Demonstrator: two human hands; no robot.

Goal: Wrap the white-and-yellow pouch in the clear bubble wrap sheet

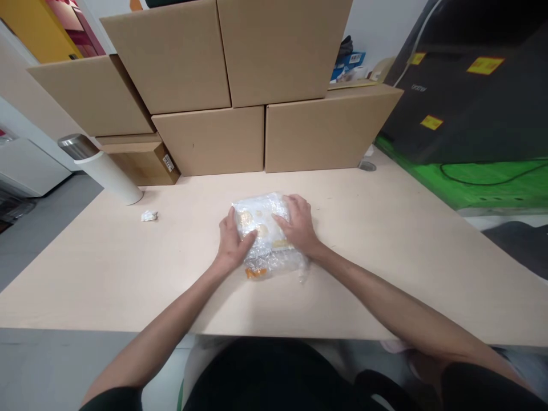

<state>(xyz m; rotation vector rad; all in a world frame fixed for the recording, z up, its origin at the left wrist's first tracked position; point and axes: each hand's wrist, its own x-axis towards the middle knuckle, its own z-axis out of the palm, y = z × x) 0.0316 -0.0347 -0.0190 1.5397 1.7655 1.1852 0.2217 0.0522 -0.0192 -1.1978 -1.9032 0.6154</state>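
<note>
A flat, squarish white package in clear bubble wrap (268, 228) lies on the table in front of me. Pale yellow round patterns show through the plastic, and a strip of orange tape is at its near edge. My left hand (233, 240) grips the left side, thumb on top and fingers along the edge. On the opposite side my right hand (299, 222) is curled over the package's edge, its thumb lying on the upper face. The near end of the wrap is crumpled and sticks out toward me. Fingertips under the edges are hidden.
Cardboard boxes (209, 142) are stacked along the back of the wooden table (363, 228). A white bottle with a metal cap (109, 177) stands at the left, near a crumpled white scrap (149, 216). A dark machine (462, 103) stands on a green base at right.
</note>
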